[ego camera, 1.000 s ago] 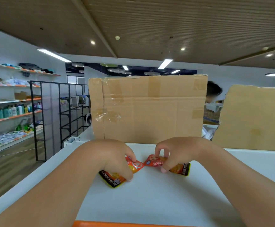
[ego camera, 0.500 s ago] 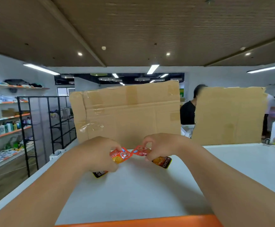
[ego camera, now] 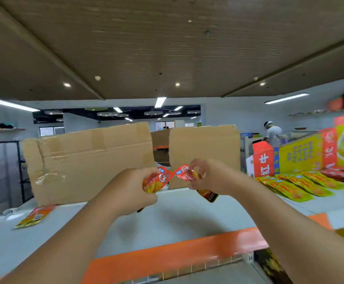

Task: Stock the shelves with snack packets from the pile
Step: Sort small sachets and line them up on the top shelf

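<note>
1. Shelf (ego camera: 177, 220): white deck with an orange front rail. The big cardboard sheet (ego camera: 89, 158) stands upright along the back of it.
2. Second cardboard sheet (ego camera: 206, 144): just right of the big cardboard sheet, with a narrow gap between them.
3. Display cartons (ego camera: 302, 154): red and yellow, well right of the big cardboard sheet, at the shelf back.
4. Row of packets (ego camera: 296, 183): yellow-green, overlapping, also well right of the big cardboard sheet. Reads as stock already placed.
5. Left hand (ego camera: 134, 193) and right hand (ego camera: 210, 177): both raised over the shelf, in front of the big cardboard sheet's right edge. Each has fingers curled onto one orange-red packet, so neither hand is free.
6. Left packet (ego camera: 156, 180) and right packet (ego camera: 187, 174): top corners meet at a point between the hands. Can't tell if they're a joined strip or just touching. Neither rests on the shelf.
7. Lone packet (ego camera: 34, 216): flat on the shelf, in front of the big cardboard sheet's lower-left corner.
8. Status (my read):
   - Task is partway.
   - Far right of the big cardboard sheet is filled.
   - The deck directly in front of it shows mostly white, holding only the lone packet.
   - The two held packets are not yet placed.
   - Source pile isn't identifiable in view, so remaining count is unknown.
</note>
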A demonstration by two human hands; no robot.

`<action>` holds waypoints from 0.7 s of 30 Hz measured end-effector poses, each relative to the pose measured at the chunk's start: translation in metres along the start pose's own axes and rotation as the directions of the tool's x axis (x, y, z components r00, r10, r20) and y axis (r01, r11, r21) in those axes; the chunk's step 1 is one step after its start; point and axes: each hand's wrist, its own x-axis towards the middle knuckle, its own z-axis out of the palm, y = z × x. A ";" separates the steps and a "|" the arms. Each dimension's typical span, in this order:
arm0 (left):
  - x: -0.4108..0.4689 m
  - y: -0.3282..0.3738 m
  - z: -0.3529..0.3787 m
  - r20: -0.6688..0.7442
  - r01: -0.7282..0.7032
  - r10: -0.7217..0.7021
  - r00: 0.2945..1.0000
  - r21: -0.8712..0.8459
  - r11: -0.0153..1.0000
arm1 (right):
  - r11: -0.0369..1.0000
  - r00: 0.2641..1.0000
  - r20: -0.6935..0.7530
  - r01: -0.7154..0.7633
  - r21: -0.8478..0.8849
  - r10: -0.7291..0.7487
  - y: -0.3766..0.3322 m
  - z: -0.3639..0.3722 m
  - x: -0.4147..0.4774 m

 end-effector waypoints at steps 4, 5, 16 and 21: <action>0.013 0.090 0.046 0.019 -0.090 0.090 0.996 -0.044 0.995 | 0.994 0.989 -0.116 -0.097 -0.042 0.092 0.075 -0.062 -0.070; 0.015 0.111 0.056 0.014 -0.110 0.110 0.994 -0.054 0.992 | 0.992 0.983 -0.144 -0.118 -0.040 0.112 0.092 -0.075 -0.085; 0.035 0.349 0.170 0.015 -0.390 0.393 0.919 -0.093 0.916 | 0.907 0.862 -0.362 -0.412 -0.091 0.355 0.254 -0.218 -0.267; 0.048 0.431 0.210 0.034 -0.477 0.488 0.872 -0.161 0.864 | 0.857 0.777 -0.456 -0.513 -0.059 0.434 0.310 -0.263 -0.319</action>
